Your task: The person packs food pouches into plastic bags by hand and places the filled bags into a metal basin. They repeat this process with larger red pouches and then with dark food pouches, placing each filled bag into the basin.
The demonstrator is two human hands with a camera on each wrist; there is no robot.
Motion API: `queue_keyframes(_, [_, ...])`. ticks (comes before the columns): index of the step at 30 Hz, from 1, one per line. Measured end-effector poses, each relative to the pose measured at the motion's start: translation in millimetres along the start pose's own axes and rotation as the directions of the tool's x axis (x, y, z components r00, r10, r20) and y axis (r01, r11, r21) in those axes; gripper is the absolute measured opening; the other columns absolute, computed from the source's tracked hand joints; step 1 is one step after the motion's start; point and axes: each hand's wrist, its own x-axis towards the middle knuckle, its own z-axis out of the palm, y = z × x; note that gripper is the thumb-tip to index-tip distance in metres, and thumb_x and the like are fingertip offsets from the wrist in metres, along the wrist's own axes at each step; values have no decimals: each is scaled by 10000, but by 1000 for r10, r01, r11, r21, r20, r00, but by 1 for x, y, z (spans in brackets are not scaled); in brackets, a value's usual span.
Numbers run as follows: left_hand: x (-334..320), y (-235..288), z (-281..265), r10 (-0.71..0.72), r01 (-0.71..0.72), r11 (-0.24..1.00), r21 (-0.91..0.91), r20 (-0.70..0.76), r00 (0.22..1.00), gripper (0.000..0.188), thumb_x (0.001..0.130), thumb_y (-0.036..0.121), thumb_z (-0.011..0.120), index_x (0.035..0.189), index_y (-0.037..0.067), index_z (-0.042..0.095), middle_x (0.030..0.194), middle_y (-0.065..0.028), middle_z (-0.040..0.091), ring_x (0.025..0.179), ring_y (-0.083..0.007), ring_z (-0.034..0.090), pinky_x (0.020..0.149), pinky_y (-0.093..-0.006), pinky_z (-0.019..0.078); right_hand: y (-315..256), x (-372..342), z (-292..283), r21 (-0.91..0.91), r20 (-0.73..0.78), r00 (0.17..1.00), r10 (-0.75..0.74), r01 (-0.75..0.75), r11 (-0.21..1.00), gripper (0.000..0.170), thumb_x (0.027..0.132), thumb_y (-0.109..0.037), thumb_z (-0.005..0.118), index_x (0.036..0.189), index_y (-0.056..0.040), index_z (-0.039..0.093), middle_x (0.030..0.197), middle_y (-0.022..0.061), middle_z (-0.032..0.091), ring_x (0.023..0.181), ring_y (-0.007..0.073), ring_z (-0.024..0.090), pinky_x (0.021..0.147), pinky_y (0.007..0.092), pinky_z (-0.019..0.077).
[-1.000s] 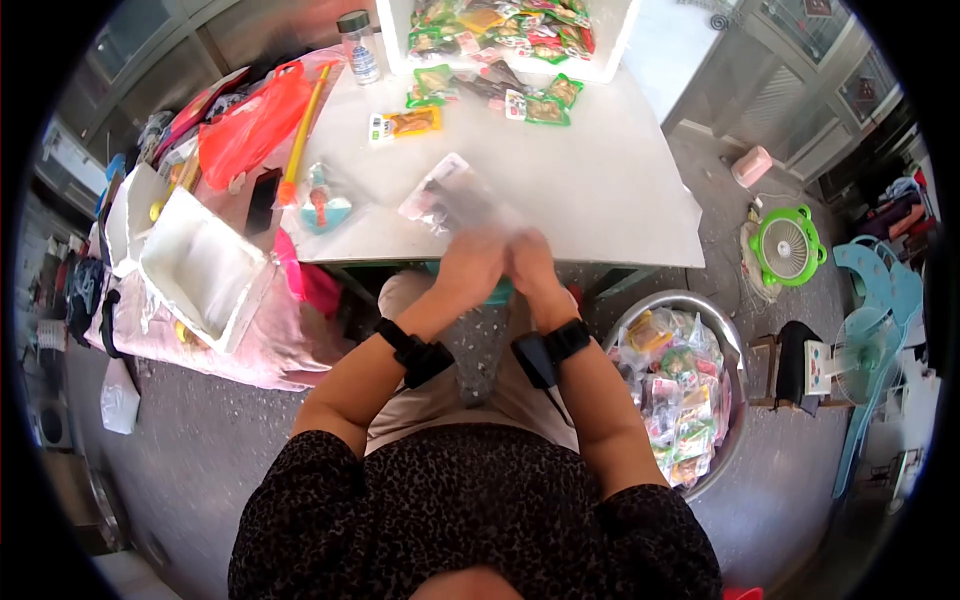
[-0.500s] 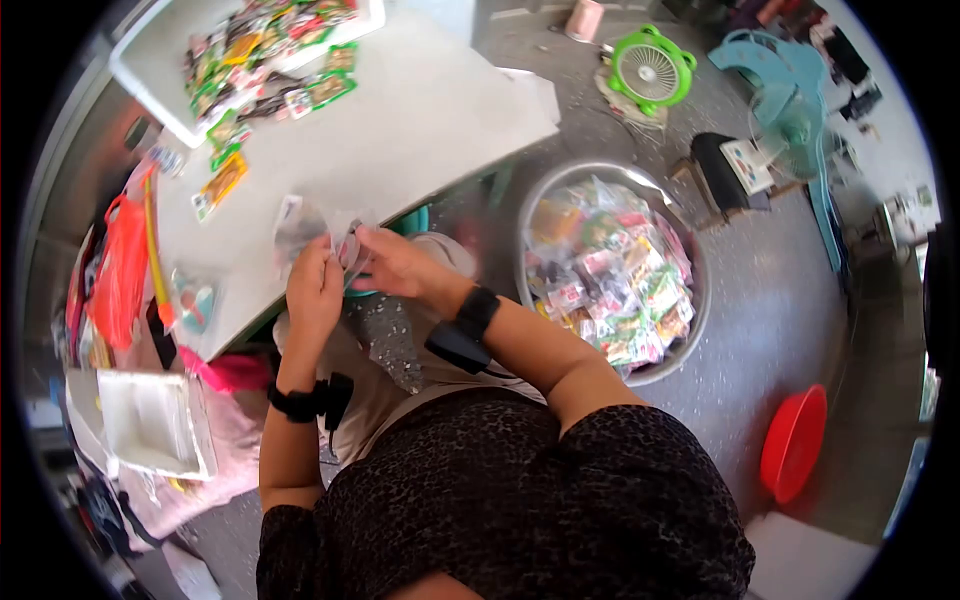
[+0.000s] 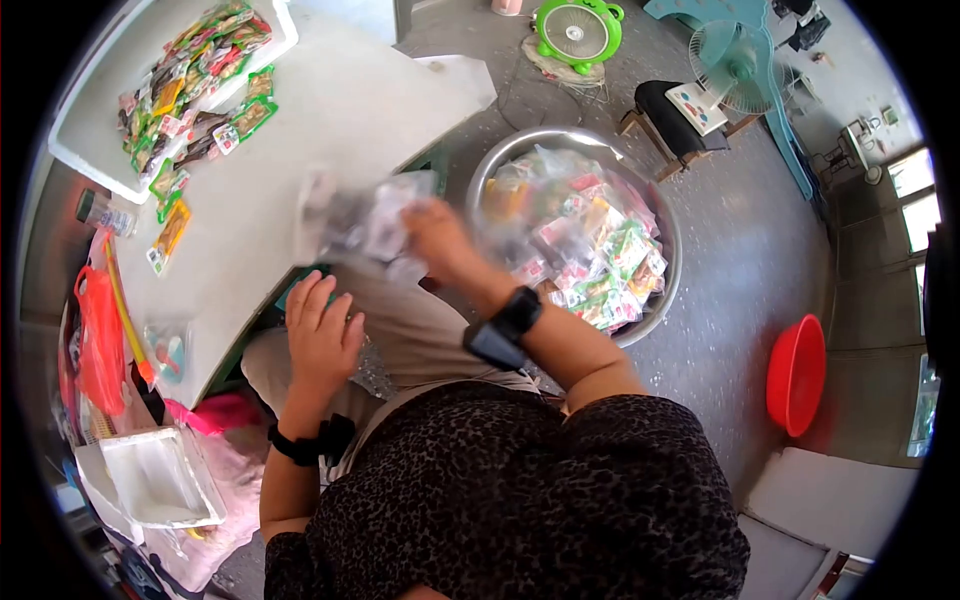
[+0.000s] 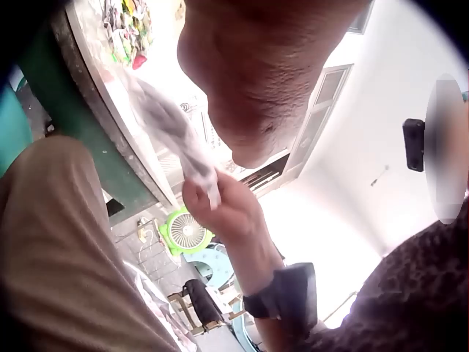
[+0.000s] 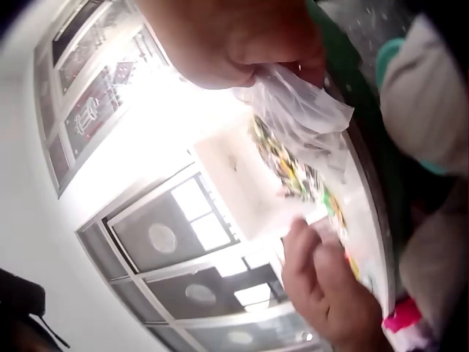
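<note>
My right hand (image 3: pixel 438 238) grips one end of a clear plastic bag (image 3: pixel 385 215), blurred by motion over the table's front edge, with dark and white contents showing. In the right wrist view the crumpled bag (image 5: pixel 300 110) hangs from the curled fingers of that hand (image 5: pixel 249 44). My left hand (image 3: pixel 322 335) is apart from the bag, its fingers loosely spread near the table edge above the lap, with nothing in it. A large metal basin (image 3: pixel 672 270) heaped with clear bags of colourful packets stands on the floor beside my right forearm.
On the white table (image 3: pixel 330 110) stands a white foam box (image 3: pixel 90 150) of small packets. Several packets, including a yellow one (image 3: pixel 170 237), lie before it. A jar (image 3: pixel 105 213) and a red bag (image 3: pixel 98 325) are at left. A green fan (image 3: pixel 575 35) and red tub (image 3: pixel 797 375) stand on the floor.
The head view has swung to the right, towards the basin. Both hands were together at the bag; now the left has let go and the right swings the bag along the table edge.
</note>
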Motion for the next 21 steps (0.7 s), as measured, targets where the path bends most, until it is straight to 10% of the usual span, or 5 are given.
queue_keyframes(3, [-12,-17,-2,-68,68,998,5,7,998,199,664,85,568,836,0,517,973,-153,486,958,-334,444,813,-416,353,-18,26,-99,-928,368,820,-440,292,-232,99,640,-74,467,714,-32,517,794,153,537,767,289,498,687,391,384])
queue_keyframes(6, [-45,-44,10,-182,182,983,1,44,982,192,677,78,556,844,-6,515,975,-155,489,954,-337,449,817,-408,356,-35,28,-195,-816,535,641,-550,226,-531,137,663,-113,545,787,-61,518,731,88,531,713,223,514,594,340,408])
queue_keyframes(12, [-98,-74,10,-387,386,922,37,131,913,187,691,66,531,857,-18,516,996,-163,487,981,-323,436,850,-379,342,-33,33,-334,-169,-555,705,-441,424,890,36,713,-55,499,743,-70,488,670,29,515,569,152,518,433,248,402])
queue_keyframes(15, [-109,-86,-1,-464,460,886,57,121,878,195,689,59,527,866,-20,514,1004,-164,486,979,-316,440,853,-372,342,-43,30,-415,-992,-123,755,-644,-86,89,167,676,-162,568,788,-51,513,734,103,559,657,213,556,539,312,443])
queue_keyframes(21, [-115,-93,-23,-478,474,868,147,-9,878,203,672,52,536,866,-4,517,981,-166,493,940,-320,459,823,-371,367,0,25,-512,-274,-373,860,-349,-461,-844,265,718,-305,525,915,-129,548,870,32,564,749,144,544,540,284,396])
